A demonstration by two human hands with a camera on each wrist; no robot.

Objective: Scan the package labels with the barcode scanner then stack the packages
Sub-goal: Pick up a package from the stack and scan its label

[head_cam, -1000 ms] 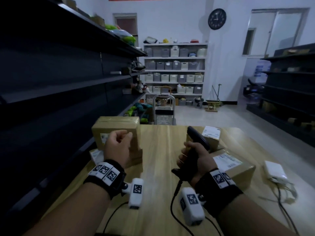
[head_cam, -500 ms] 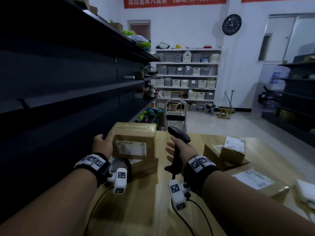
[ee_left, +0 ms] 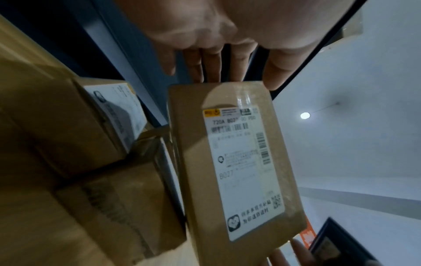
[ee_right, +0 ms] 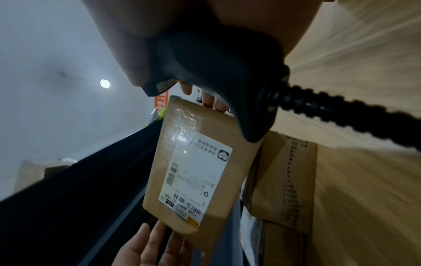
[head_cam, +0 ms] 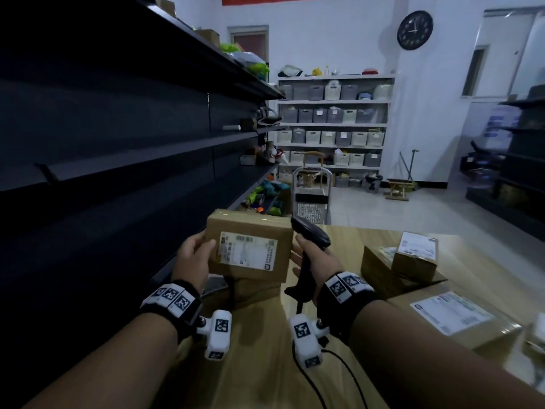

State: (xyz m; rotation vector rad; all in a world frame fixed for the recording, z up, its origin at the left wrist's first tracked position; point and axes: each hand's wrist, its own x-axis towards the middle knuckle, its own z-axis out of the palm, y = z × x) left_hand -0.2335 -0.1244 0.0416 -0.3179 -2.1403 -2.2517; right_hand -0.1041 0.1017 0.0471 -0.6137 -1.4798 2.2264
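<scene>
I hold a brown cardboard package (head_cam: 247,246) upright in front of me, its white label (head_cam: 246,252) facing me. My left hand (head_cam: 196,255) grips its left end, thumb on the front and fingers behind. My right hand (head_cam: 309,258) is curled round the handle of the black barcode scanner (head_cam: 309,233), and its fingertips (ee_right: 209,100) touch the package's right end. The scanner head sits beside the package's top right corner. In the left wrist view the label (ee_left: 243,171) shows its barcodes. The package (ee_right: 198,162) hangs above other boxes.
Brown boxes (head_cam: 253,290) are stacked under the held package at the left of the wooden table (head_cam: 265,364). A small labelled box (head_cam: 415,252) sits on a larger one at right, a flat labelled package (head_cam: 451,314) nearer. Dark shelving (head_cam: 118,143) runs along the left.
My left hand has lifted the package off the left stack and tipped its label toward me. My right hand brought the scanner up to the package's right end.
</scene>
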